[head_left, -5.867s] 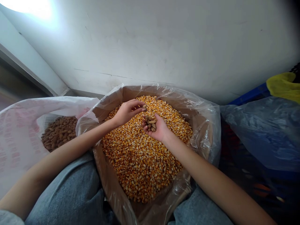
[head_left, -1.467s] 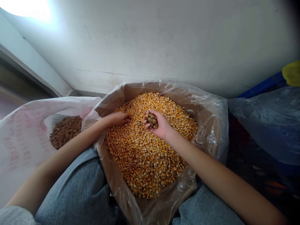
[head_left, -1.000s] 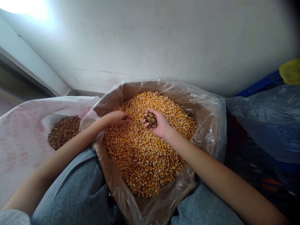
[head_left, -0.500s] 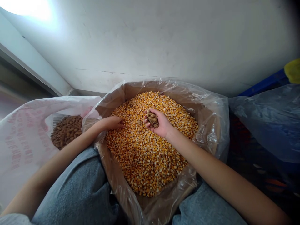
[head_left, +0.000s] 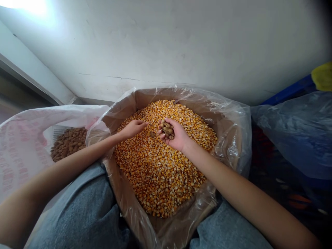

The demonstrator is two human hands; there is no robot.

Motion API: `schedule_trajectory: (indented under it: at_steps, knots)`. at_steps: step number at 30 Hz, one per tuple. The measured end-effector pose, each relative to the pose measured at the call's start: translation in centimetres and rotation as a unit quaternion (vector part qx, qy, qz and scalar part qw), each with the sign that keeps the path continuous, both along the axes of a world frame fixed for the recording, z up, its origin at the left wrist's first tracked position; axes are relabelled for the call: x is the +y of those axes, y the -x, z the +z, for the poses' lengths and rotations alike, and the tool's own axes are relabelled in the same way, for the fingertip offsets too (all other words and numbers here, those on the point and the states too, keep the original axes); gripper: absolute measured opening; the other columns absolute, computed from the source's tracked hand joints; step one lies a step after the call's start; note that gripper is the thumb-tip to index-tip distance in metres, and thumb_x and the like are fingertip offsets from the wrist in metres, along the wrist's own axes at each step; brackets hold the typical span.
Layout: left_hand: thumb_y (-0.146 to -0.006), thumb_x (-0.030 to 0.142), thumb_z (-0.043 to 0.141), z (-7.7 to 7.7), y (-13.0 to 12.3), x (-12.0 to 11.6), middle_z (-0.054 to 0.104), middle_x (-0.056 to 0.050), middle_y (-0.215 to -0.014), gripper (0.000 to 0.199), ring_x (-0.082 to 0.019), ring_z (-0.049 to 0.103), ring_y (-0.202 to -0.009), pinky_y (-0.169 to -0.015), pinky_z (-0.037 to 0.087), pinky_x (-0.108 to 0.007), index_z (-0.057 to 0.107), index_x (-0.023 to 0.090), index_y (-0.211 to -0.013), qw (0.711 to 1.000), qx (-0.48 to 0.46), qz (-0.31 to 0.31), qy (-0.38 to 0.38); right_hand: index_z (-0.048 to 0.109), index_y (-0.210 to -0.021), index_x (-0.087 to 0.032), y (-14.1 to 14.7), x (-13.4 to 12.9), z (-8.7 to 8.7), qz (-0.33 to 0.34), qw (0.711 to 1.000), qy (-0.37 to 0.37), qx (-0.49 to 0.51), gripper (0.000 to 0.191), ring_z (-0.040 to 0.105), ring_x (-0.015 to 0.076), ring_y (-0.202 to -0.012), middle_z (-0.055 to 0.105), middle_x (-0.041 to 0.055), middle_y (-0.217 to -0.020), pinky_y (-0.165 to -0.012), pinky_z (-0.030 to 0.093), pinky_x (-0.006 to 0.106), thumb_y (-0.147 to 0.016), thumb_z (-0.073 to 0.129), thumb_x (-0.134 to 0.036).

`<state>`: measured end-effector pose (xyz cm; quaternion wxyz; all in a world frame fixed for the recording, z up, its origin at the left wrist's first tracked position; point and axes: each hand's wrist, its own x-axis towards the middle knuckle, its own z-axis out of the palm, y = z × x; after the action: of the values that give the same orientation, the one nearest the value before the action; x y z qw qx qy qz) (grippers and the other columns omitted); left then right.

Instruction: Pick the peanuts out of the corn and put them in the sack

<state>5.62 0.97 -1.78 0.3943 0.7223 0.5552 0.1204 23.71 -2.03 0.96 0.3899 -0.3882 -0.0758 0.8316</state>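
Observation:
Yellow corn kernels (head_left: 160, 180) fill a cardboard box lined with clear plastic (head_left: 233, 138), which stands between my knees. My right hand (head_left: 177, 135) is palm up above the corn, its fingers curled around several unshelled peanuts (head_left: 167, 130). Over the left part of the corn, my left hand (head_left: 133, 128) reaches inward with its fingers stretched out and nothing visible in them; its lower fingers are partly hidden. A small brown peanut (head_left: 152, 134) lies on the kernels between my two hands.
Left of the box, a white bag with red print (head_left: 23, 145) holds many peanuts (head_left: 68, 143). A pale wall (head_left: 166, 45) rises behind. On the right are a blue crate edge (head_left: 287, 90), a yellow cloth-like item (head_left: 322, 76) and a translucent plastic bag (head_left: 298, 131).
My left hand has moved right from the box's left side, toward the peanut on the corn. My right hand keeps its peanuts in nearly the same place. The view has shifted slightly.

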Motion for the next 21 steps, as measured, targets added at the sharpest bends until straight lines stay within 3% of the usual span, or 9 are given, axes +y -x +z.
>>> schedule_trajectory:
  at_steps: [2, 3, 5, 8, 12, 15, 18, 21]
  knots:
    - [-0.075, 0.054, 0.034, -0.6, -0.8, -0.2, 0.052, -0.002, -0.061, 0.039, -0.014, 0.047, -0.054, -0.050, 0.032, -0.025, 0.050, 0.019, -0.080, 0.975, 0.136, -0.101, -0.143, 0.053, -0.073, -0.014, 0.1, 0.0, 0.0, 0.003, 1.000, 0.000, -0.001, 0.016, 0.045, 0.0085, -0.048, 0.051, 0.0016, -0.054, -0.038, 0.031, 0.014, -0.076, 0.041, -0.025]
    - [-0.075, 0.053, 0.036, -0.9, -1.1, -0.4, 0.055, -0.003, -0.067, 0.038, -0.016, 0.050, -0.059, -0.053, 0.033, -0.025, 0.050, 0.020, -0.088, 0.953, 0.187, -0.156, -0.179, 0.053, -0.073, -0.014, 0.1, 0.0, 0.1, 0.003, 1.000, 0.000, 0.000, 0.016, 0.044, 0.0084, -0.048, 0.050, 0.0016, -0.054, -0.038, 0.031, 0.014, -0.077, 0.041, -0.024]
    - [-0.077, 0.051, 0.035, -1.3, -1.4, -0.6, 0.058, -0.004, -0.074, 0.037, -0.017, 0.053, -0.064, -0.056, 0.034, -0.025, 0.048, 0.022, -0.095, 0.919, 0.253, -0.230, -0.197, 0.053, -0.073, -0.015, 0.2, 0.0, 0.1, 0.002, 1.000, 0.001, 0.001, 0.017, 0.044, 0.0082, -0.048, 0.050, 0.0015, -0.054, -0.038, 0.031, 0.014, -0.077, 0.040, -0.024]
    - [-0.080, 0.049, 0.031, -1.7, -1.2, -0.7, 0.058, -0.004, -0.071, 0.036, -0.016, 0.054, -0.062, -0.057, 0.035, -0.025, 0.048, 0.021, -0.093, 0.917, 0.272, -0.226, -0.185, 0.053, -0.074, -0.015, 0.2, 0.0, 0.1, 0.004, 1.000, 0.003, 0.000, 0.016, 0.044, 0.0081, -0.048, 0.051, 0.0013, -0.054, -0.038, 0.031, 0.014, -0.077, 0.041, -0.024]
    - [-0.081, 0.046, 0.030, -1.0, -0.5, -0.4, 0.054, -0.001, -0.068, 0.034, -0.013, 0.049, -0.060, -0.057, 0.036, -0.023, 0.049, 0.019, -0.087, 0.975, 0.103, -0.135, -0.141, 0.053, -0.074, -0.014, 0.2, 0.0, 0.0, 0.005, 1.000, -0.003, 0.000, 0.016, 0.044, 0.0079, -0.047, 0.051, 0.0011, -0.054, -0.037, 0.031, 0.014, -0.076, 0.041, -0.024]
    - [-0.079, 0.044, 0.035, 0.9, 0.4, -0.5, 0.048, 0.002, -0.065, 0.029, -0.009, 0.044, -0.057, -0.053, 0.035, -0.020, 0.048, 0.018, -0.078, 0.992, -0.089, -0.025, -0.085, 0.053, -0.072, -0.014, 0.2, -0.1, 0.2, 0.000, 1.000, -0.006, -0.001, 0.015, 0.045, 0.0079, -0.047, 0.051, 0.0008, -0.054, -0.037, 0.032, 0.014, -0.076, 0.042, -0.024]
    - [-0.079, 0.039, 0.035, 3.8, 2.8, -1.8, 0.034, 0.005, -0.053, 0.025, -0.006, 0.032, -0.043, -0.040, 0.027, -0.018, 0.041, 0.018, -0.068, 0.956, -0.240, 0.150, -0.075, 0.053, -0.072, -0.015, 0.1, -0.2, 0.4, -0.002, 1.000, -0.010, 0.000, 0.014, 0.046, 0.0079, -0.048, 0.051, 0.0006, -0.054, -0.038, 0.032, 0.015, -0.076, 0.043, -0.024]
    - [-0.079, 0.033, 0.031, 6.4, 7.6, -4.4, 0.027, 0.006, -0.047, 0.025, -0.006, 0.028, -0.039, -0.038, 0.026, -0.017, 0.031, 0.019, -0.058, 0.896, -0.243, 0.320, -0.189, 0.053, -0.073, -0.015, 0.2, -0.3, 0.5, 0.001, 1.000, -0.014, 0.001, 0.012, 0.047, 0.0081, -0.048, 0.051, 0.0007, -0.055, -0.038, 0.032, 0.015, -0.075, 0.044, -0.023]
